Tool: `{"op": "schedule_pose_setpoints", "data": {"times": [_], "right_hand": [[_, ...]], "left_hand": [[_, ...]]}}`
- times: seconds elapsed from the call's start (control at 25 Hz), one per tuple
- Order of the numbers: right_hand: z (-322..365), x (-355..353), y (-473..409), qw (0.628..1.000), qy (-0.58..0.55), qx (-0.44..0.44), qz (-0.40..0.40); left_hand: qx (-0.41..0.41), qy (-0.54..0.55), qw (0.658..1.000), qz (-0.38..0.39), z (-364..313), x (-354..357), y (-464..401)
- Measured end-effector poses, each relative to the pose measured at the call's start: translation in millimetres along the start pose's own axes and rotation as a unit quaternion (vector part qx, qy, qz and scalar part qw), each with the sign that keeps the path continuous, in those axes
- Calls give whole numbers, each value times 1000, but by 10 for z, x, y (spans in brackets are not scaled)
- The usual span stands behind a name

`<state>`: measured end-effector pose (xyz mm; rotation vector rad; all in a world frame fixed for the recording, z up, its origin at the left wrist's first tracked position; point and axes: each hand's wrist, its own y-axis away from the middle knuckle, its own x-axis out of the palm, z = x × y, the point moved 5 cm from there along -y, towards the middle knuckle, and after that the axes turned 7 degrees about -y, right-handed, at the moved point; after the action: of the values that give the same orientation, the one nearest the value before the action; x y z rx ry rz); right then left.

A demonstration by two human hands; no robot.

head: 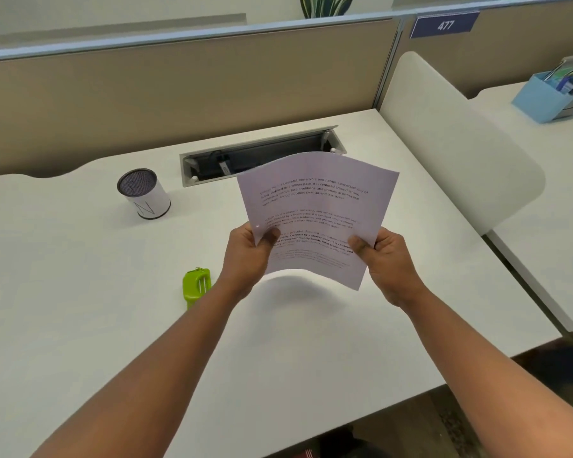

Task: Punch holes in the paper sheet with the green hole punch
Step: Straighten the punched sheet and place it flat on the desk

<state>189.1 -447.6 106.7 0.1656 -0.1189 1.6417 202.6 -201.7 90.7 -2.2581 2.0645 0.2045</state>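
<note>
White printed paper sheet (315, 219) held up off the white tabletop (80, 292), bowed, over its middle. Left hand (248, 256) pinches the sheet's near-left edge, thumb on top; right hand (386, 259) pinches the near-right edge the same way. Green plastic hole punch (196, 287) lies on the tabletop just left of the left wrist, untouched.

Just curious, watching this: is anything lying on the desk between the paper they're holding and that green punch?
Nothing visible. Both the left hand and right hand hold the paper sheet above the desk; the green hole punch lies just beside the left wrist, with only bare desk between.
</note>
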Motion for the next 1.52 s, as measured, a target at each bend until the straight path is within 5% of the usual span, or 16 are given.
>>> {"op": "schedule_pose_setpoints", "data": {"times": [0.2, 0.84, 1.16, 1.52], "right_hand": [[-121, 27, 26, 1000, -11, 3, -17], [-261, -105, -32, 997, 31, 42, -53], [-54, -1314, -571, 973, 120, 107, -167], [-382, -2463, -1122, 937, 246, 160, -191]], "left_hand": [[-14, 0, 996, -84, 80, 68, 84], [-37, -2, 999, -36, 260, 157, 3], [-205, 21, 978, 26, 324, 1311, -420], [-229, -128, 964, 48, 504, 2356, -672]]}}
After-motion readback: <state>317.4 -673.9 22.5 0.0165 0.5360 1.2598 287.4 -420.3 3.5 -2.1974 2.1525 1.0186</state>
